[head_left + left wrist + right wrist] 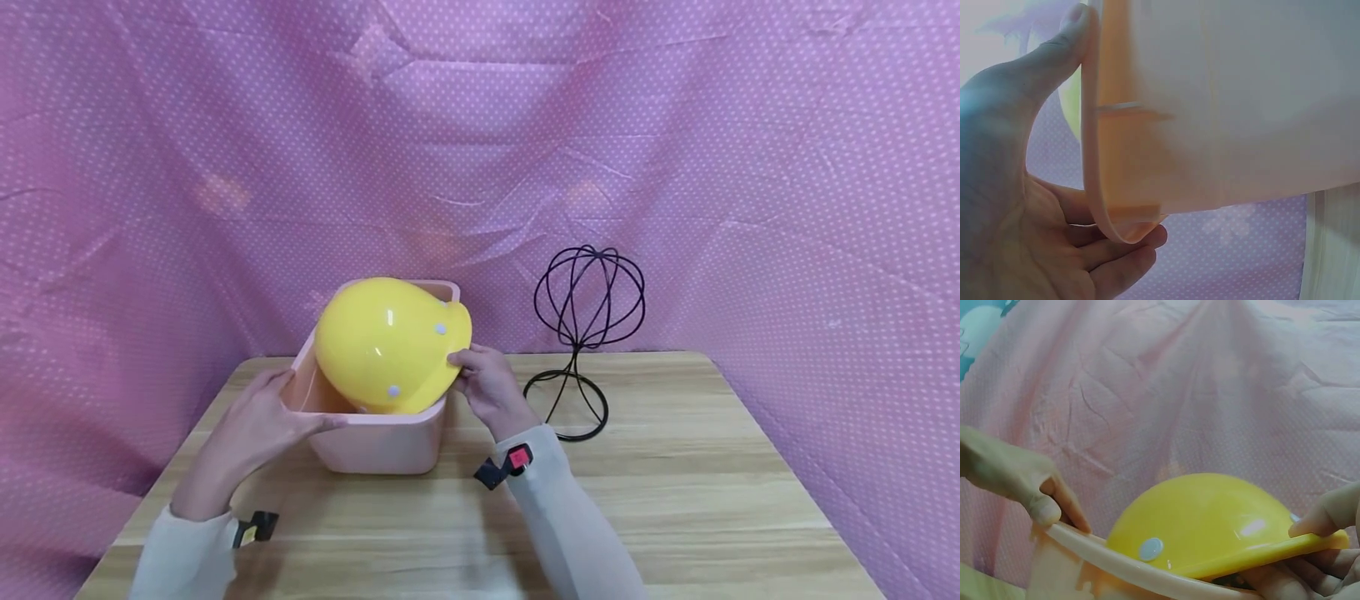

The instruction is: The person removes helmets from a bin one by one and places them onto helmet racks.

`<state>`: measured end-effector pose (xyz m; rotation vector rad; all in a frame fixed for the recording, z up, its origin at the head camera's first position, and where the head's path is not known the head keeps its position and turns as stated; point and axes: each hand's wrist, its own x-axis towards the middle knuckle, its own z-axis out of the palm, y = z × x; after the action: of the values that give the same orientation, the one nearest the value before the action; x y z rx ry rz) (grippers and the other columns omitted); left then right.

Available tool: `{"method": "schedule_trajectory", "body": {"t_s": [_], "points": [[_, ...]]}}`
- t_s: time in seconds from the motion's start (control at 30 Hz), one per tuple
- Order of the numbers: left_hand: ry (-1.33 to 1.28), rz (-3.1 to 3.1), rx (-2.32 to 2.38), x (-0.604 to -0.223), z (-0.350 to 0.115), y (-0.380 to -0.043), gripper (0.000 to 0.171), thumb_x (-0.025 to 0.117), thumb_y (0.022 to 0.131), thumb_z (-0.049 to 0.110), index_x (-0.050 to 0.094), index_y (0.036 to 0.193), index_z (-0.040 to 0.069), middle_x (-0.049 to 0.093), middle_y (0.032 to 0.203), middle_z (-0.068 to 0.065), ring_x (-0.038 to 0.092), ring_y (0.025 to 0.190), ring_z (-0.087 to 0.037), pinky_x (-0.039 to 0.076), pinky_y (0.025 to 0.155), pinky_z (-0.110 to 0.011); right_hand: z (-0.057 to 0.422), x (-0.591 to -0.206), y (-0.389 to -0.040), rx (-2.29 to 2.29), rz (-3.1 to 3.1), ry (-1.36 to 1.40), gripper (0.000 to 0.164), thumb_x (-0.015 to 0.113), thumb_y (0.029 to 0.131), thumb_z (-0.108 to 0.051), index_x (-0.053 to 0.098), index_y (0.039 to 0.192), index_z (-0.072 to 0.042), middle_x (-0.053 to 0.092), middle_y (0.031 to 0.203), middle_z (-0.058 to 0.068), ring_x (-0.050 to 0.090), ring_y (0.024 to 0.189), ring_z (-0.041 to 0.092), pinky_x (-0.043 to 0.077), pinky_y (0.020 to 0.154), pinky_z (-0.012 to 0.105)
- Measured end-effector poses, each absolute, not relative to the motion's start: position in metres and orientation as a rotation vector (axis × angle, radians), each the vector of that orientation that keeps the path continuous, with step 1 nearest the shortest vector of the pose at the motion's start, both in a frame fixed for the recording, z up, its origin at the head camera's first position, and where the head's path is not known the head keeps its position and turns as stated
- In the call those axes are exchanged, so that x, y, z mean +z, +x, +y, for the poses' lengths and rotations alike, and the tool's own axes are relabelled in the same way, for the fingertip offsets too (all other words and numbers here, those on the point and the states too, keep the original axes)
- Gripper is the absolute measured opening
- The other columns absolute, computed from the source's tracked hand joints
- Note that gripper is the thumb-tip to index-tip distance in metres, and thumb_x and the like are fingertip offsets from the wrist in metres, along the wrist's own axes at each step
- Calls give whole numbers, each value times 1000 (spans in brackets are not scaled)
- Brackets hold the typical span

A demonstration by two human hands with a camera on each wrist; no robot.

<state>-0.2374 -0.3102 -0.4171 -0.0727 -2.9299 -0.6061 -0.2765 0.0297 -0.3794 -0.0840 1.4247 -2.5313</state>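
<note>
Yellow and glossy, the helmet (375,346) lies tilted partly in the pink bin (382,447), probably light, stiff and slippery, best held by its brim (460,327), which the right hand (491,390) pinches while the left hand (255,425) grips the bin's rim (397,419).

The yellow helmet (382,346) hides much of the inside of the pink bin (382,446), and the head view's lower edge crops the counter (675,500).
</note>
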Motion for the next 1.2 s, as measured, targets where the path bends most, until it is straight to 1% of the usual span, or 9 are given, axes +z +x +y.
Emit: {"method": "schedule_trajectory", "body": {"t_s": [0.1, 0.13, 0.2, 0.4, 0.53, 0.77, 1.0, 1.1, 1.2], "points": [[-19, -3039, -614, -360, -277, -206, 125, 67, 75, 81, 27, 157, -5, 26, 160, -35, 35, 141, -56, 35, 109, -75, 31, -380, -275, -2554, 1373, -83, 48, 58, 87, 7, 59, 135, 8, 72, 124, 17, 73, 99, 14, 62, 81, 25], [8, -3048, -585, -359, -273, -205, 126, 66, 76, 81, 26, 157, -6, 25, 159, -37, 35, 138, -59, 35, 105, -77, 31, -380, -275, -2557, 1362, -80, 48, 58, 87, 7, 59, 135, 7, 71, 125, 17, 73, 99, 14, 62, 80, 24], [15, -3039, -590, -349, -265, -194, 128, 64, 75, 84, 26, 156, -7, 26, 158, -36, 36, 138, -58, 35, 107, -76, 32, -381, -274, -2560, 1333, -70, 48, 58, 87, 6, 59, 135, 6, 71, 126, 16, 73, 99, 14, 61, 77, 23], [-19, -3041, -529, -349, -266, -195, 132, 62, 73, 87, 29, 153, -12, 29, 156, -39, 36, 136, -61, 34, 107, -77, 34, -383, -273, -2557, 1265, -65, 48, 57, 88, 7, 59, 136, 4, 72, 125, 14, 74, 98, 13, 60, 72, 19], [-47, -3039, -522, -352, -272, -200, 131, 64, 74, 85, 30, 152, -13, 29, 155, -40, 35, 137, -62, 33, 108, -76, 36, -383, -273, -2544, 1262, -99, 50, 58, 89, 6, 57, 139, 3, 70, 131, 15, 74, 101, 13, 61, 77, 21], [-41, -3024, -540, -350, -273, -199, 128, 64, 75, 84, 31, 153, -11, 29, 156, -39, 34, 138, -62, 32, 109, -76, 37, -383, -273, -2541, 1235, -164, 53, 56, 90, 6, 53, 143, 3, 61, 142, 19, 73, 107, 14, 61, 81, 23], [-41, -3036, -543, -349, -276, -200, 129, 63, 74, 86, 30, 154, -11, 29, 157, -38, 32, 140, -61, 31, 109, -77, 34, -381, -270, -2565, 1155, -159, 54, 55, 91, 8, 53, 144, 1, 59, 145, 17, 72, 111, 15, 61, 87, 24], [-47, -3035, -553, -349, -276, -200, 127, 64, 75, 84, 31, 154, -9, 30, 157, -37, 33, 139, -61, 32, 109, -77, 32, -378, -268, -2579, 1162, -169, 53, 54, 91, 8, 53, 143, 2, 66, 137, 15, 73, 106, 13, 61, 84, 23], [-43, -3035, -564, -349, -275, -199, 126, 65, 75, 83, 31, 154, -9, 30, 157, -37, 34, 139, -60, 32, 108, -77, 30, -375, -267, -2594, 1168, -169, 53, 52, 91, 8, 51, 143, 5, 74, 119, 8, 74, 99, 11, 61, 80, 21]]}}
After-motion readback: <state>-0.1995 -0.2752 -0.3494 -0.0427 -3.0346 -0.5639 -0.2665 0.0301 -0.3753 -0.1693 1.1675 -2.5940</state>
